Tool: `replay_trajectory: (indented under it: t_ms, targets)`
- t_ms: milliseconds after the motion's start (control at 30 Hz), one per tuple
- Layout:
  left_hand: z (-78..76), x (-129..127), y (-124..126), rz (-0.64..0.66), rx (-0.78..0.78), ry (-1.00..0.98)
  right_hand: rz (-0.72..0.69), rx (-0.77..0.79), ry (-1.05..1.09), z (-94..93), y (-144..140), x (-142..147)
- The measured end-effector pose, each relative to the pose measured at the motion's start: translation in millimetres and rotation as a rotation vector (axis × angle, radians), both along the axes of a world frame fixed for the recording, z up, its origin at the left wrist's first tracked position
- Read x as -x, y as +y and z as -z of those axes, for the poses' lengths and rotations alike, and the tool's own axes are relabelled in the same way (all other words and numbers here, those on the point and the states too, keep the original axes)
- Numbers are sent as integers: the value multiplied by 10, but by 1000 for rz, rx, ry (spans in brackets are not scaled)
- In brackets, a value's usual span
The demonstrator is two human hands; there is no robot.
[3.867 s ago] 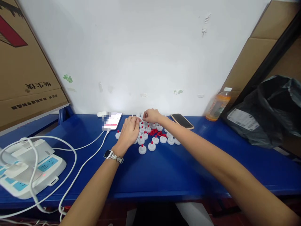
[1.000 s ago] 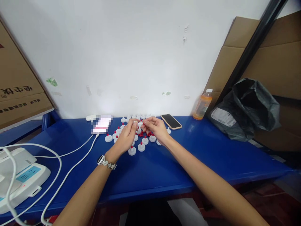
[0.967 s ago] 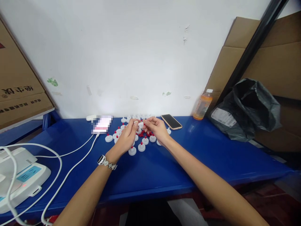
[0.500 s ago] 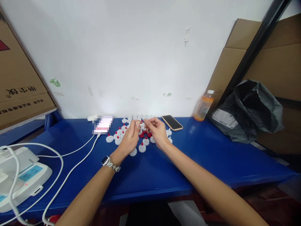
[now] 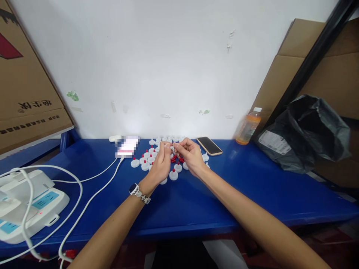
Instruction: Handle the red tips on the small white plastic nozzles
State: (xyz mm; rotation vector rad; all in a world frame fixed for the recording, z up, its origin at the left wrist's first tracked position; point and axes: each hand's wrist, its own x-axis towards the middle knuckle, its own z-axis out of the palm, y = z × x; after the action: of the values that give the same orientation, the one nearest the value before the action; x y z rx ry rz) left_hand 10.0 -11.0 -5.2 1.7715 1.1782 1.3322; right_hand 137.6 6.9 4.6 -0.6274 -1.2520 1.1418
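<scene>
Both hands meet above a cluster of small white caps (image 5: 153,158) at the back of the blue surface (image 5: 196,201). The left hand (image 5: 161,162) is curled, its thumb and forefinger pinching a small white cap (image 5: 167,145) held just off the surface. The right hand (image 5: 190,155) faces it, fingertips pinched together and touching that same cap; what it pinches is too small to tell. Below and between the hands lies a loose heap of red plugs (image 5: 176,159). Around the heap stand more caps, many with a red plug in the top; one sits just in front of the hands (image 5: 173,175). A row of plain white caps lines the wall behind (image 5: 168,139). A watch (image 5: 135,189) is on the left wrist.

To the left of the caps a phone (image 5: 127,146) lies with a white cable (image 5: 92,194) plugged into it, running toward a power strip (image 5: 30,207) at the near left edge. To the right of the hands lies a dark phone (image 5: 209,145), then a bottle (image 5: 248,127) against the wall and a black bag (image 5: 305,134). Cardboard boxes (image 5: 25,86) lean at the far left.
</scene>
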Motion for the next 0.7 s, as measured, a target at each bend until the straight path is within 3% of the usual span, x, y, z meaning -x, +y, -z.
replay_trajectory:
  t_ms: [100, 233, 367, 533, 700]
  targets:
    - [-77, 71, 0, 8, 6, 112, 41, -36, -96, -25, 73, -83]
    - [-127, 291, 109, -117, -89, 257, 237, -163, -267, -99, 346, -234]
    - [-95, 523, 264, -209, -214, 463, 313, -214, -610, -117, 731, -231]
    - [-44, 632, 319, -279, -267, 633, 269, -315, -977, -65, 1071, 20]
    - [-7, 668, 323, -296, -219, 723, 105, -326, -1356, -103, 1191, 163]
